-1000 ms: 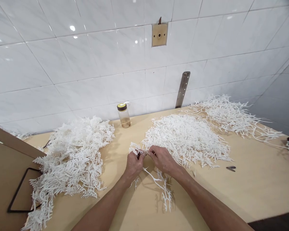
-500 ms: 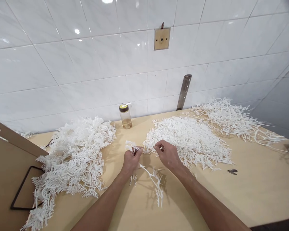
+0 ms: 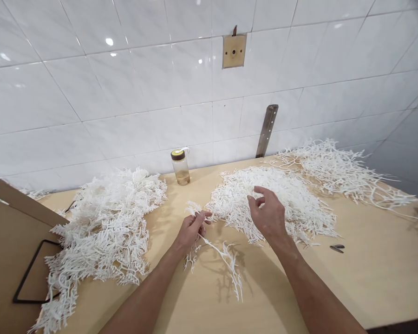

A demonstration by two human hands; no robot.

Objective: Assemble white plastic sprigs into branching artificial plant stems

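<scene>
My left hand [image 3: 191, 228] is closed on a white branched plastic sprig [image 3: 223, 260] that hangs down toward the wooden table [image 3: 362, 278], its tips near the surface. My right hand [image 3: 269, 214] hovers to the right over the middle pile of small white plastic pieces [image 3: 299, 204], fingers loosely apart, nothing visible in them. The two hands are well apart.
A big heap of white branched sprigs [image 3: 104, 227] lies left. A third loose pile [image 3: 337, 167] spreads at the back right. A small capped jar [image 3: 180, 166] stands by the tiled wall. A small dark tool [image 3: 336, 248] lies right. A cardboard box [image 3: 10, 250] sits far left.
My right hand let go near the sprig and moved right and up over the middle pile, opening. My left hand stayed, keeping hold of the sprig.
</scene>
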